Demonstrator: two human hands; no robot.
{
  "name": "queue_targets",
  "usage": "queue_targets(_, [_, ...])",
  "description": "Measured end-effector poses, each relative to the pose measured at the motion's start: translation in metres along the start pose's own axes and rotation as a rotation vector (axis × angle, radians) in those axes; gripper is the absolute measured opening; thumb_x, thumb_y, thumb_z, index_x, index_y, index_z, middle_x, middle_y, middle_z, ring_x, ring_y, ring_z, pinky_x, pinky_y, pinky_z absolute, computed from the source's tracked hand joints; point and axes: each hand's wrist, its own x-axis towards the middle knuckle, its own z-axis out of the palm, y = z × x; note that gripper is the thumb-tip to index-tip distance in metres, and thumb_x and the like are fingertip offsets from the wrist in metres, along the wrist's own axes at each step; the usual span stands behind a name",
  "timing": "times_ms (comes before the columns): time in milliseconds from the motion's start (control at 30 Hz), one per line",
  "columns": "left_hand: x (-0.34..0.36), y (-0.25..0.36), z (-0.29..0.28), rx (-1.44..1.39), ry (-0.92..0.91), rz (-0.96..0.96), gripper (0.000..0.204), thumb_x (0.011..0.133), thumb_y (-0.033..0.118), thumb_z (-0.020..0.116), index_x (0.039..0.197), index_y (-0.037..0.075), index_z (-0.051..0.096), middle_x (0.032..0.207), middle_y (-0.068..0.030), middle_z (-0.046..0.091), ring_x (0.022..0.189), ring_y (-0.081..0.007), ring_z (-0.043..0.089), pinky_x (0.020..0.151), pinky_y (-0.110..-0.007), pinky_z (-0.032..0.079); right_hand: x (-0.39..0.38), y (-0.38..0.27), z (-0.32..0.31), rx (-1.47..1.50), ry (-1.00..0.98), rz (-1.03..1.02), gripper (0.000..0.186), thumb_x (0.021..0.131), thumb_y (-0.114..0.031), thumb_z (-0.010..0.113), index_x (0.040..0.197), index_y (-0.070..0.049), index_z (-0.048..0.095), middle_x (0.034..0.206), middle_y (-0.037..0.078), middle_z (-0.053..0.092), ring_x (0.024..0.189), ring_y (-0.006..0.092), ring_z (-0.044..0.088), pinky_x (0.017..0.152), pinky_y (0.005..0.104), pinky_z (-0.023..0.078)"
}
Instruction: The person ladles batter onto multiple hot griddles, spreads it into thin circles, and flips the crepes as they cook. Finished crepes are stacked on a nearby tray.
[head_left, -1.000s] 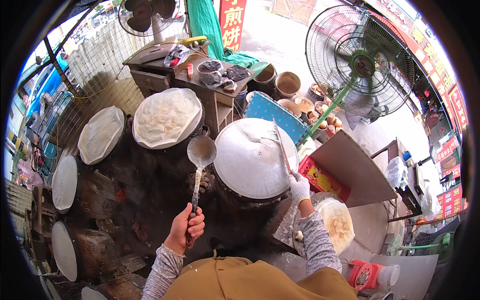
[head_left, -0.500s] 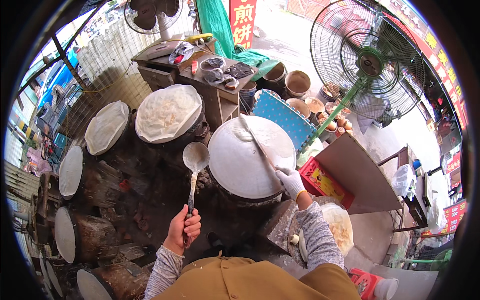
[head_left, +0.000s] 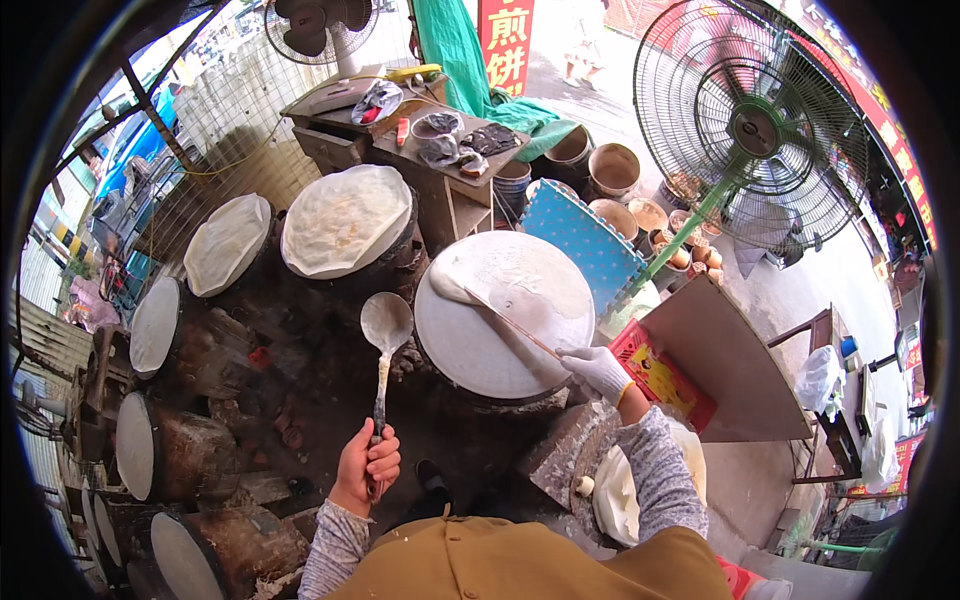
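Observation:
My bare left hand point(head_left: 366, 462) is closed round the dark handle of a ladle point(head_left: 387, 322). The ladle's bowl is up, coated in pale batter, beside the near-left rim of a round griddle point(head_left: 448, 352). On my right hand point(head_left: 597, 372) is a white glove, its fingers closed on the end of a long thin batter spreader point(head_left: 514, 328). The spreader lies slanted across the griddle from lower right to upper left. Wet batter point(head_left: 530, 282) covers the griddle's far side, with a thicker pale mass near the spreader's far end.
More round griddles curve along my left, two bearing thin pancakes point(head_left: 345, 222). A pale folded pancake point(head_left: 617, 495) lies by my right forearm. Beyond the griddle stand a blue dotted panel point(head_left: 582, 245), a large fan point(head_left: 757, 128), a red crate point(head_left: 655, 370) and a cluttered cabinet point(head_left: 450, 185).
The spreader's far end has swung left and towards me over the griddle, trailing batter. My right hand moved slightly right and nearer. The ladle stays in my left hand, and the whole view shifted slightly.

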Motion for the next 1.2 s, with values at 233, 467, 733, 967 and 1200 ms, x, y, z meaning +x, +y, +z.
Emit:
queue_targets(233, [-0.002,-0.011,-0.005,-0.030,0.025,0.036,0.037,0.105,0.039,0.039,0.094,0.006,0.050,0.060,0.0049,0.035,0.043,-0.0053,0.034,0.041,-0.021,0.034,0.048,0.002,-0.023,0.100,0.052,-0.055,0.038,0.088,-0.027,0.068,0.117,-0.002,0.069,0.060,-0.003,0.050,0.043,0.0068,0.043,0.038,0.0240,0.032])
queue_targets(467, [-0.015,-0.015,-0.009,-0.021,0.016,0.072,0.037,0.105,0.039,0.039,0.095,0.006,0.050,0.060,0.0045,0.035,0.044,-0.0055,0.034,0.041,-0.021,0.034,0.002,0.002,-0.042,0.031,-0.104,0.081,0.039,0.089,-0.031,0.069,0.122,-0.010,0.068,0.060,-0.004,0.052,0.041,0.0051,0.042,0.036,0.0216,0.030])
queue_targets(733, [-0.005,-0.022,-0.017,-0.078,0.039,0.068,0.037,0.105,0.039,0.040,0.095,0.005,0.050,0.059,0.0044,0.036,0.042,-0.0058,0.034,0.040,-0.021,0.034,0.020,-0.001,-0.030,0.017,-0.210,0.090,0.037,0.088,-0.030,0.070,0.119,-0.009,0.070,0.060,-0.004,0.053,0.041,0.0052,0.043,0.036,0.0218,0.031])
queue_targets(967, [-0.009,-0.032,-0.021,-0.072,0.035,0.094,0.036,0.105,0.039,0.040,0.095,0.005,0.049,0.059,0.0045,0.036,0.042,-0.0058,0.035,0.040,-0.021,0.034,0.043,-0.012,-0.045,0.061,-0.105,-0.016,0.037,0.089,-0.030,0.069,0.120,-0.011,0.069,0.059,-0.004,0.051,0.040,0.0055,0.042,0.035,0.0218,0.032])
queue_targets(1200, [-0.007,-0.032,-0.020,-0.083,0.007,0.067,0.037,0.105,0.039,0.040,0.095,0.005,0.051,0.059,0.0045,0.036,0.043,-0.0057,0.034,0.041,-0.021,0.034,0.029,0.003,-0.023,-0.015,-0.274,0.049,0.041,0.088,-0.030,0.071,0.121,-0.006,0.068,0.059,-0.004,0.049,0.041,0.0056,0.041,0.035,0.0238,0.030])
